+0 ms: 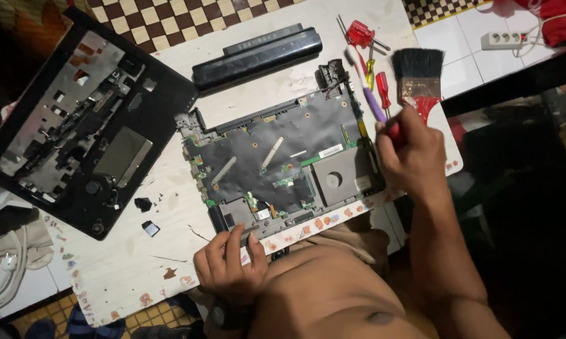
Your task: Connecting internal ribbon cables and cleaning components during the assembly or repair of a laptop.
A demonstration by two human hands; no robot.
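Note:
An opened laptop base point(283, 160) with its dark shielded board exposed lies on a small white table point(126, 263). My left hand point(229, 263) rests at the base's near edge, fingers curled over the front rim. My right hand point(411, 154) is at the base's right side, closed around the red handle of a paintbrush point(419, 78) whose black bristles point away from me. Red-handled screwdrivers point(383, 88) and a purple-handled tool point(372, 100) lie just beyond that hand.
The laptop's removed top cover point(82, 119) lies upside down at the left. A long black battery point(258, 56) sits at the back. Small black parts point(146, 216) lie loose on the table. A white power strip point(502, 41) is on the tiled floor, far right.

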